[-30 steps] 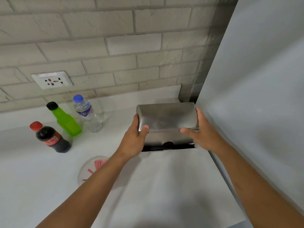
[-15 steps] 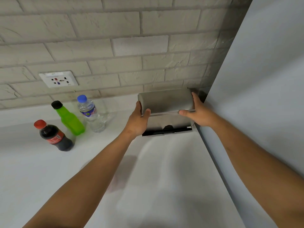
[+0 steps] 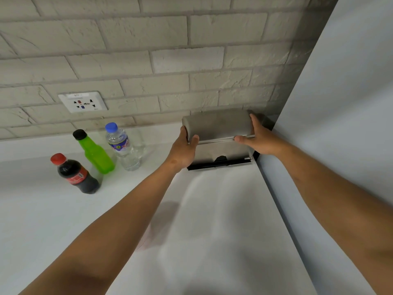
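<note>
A stainless-steel toaster sits in the back right corner of the white counter, against the brick wall and the grey side panel. My left hand grips its left end, thumb over the front face. My right hand grips its right end, thumb along the front ridge. A black base strip and a dark lever show at the toaster's lower front.
Left of the toaster stand three bottles: a clear water bottle with a blue cap, a green bottle with a black cap, and a cola bottle with a red cap. A wall socket sits above them. A grey panel bounds the right side.
Both hands have pushed the toaster away from me, back into the corner by the wall. The pink-patterned plate seen near my left forearm is out of view now.
</note>
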Tool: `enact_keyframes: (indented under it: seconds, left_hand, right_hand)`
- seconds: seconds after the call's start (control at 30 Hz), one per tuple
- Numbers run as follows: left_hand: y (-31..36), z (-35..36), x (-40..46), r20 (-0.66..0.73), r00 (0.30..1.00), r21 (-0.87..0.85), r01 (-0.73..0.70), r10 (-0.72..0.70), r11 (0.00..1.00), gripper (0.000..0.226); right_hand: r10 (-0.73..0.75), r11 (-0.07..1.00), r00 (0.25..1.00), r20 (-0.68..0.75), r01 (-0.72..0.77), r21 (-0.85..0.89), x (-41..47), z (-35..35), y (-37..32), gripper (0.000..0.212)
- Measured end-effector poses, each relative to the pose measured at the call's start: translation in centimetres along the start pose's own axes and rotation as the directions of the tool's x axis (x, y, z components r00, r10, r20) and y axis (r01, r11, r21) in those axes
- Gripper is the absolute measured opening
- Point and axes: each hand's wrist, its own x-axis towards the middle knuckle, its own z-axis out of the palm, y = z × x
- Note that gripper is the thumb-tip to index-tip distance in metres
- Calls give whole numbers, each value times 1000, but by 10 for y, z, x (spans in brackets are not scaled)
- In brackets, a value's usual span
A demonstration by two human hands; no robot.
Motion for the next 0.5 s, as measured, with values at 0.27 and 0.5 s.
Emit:
enact_keyframes:
  seconds: [0.27, 0.5]
  left_hand:
    - [-3, -17, -11, 33, 999, 78, 4, -6, 997, 63]
    - [-26, -67, -59, 200, 979, 196, -85, 45, 977, 57]
  right_hand:
    - [43, 997, 992, -116, -50, -58, -18, 15, -7, 117]
    - [-136, 990, 897, -420, 112, -81, -90, 72, -28, 77]
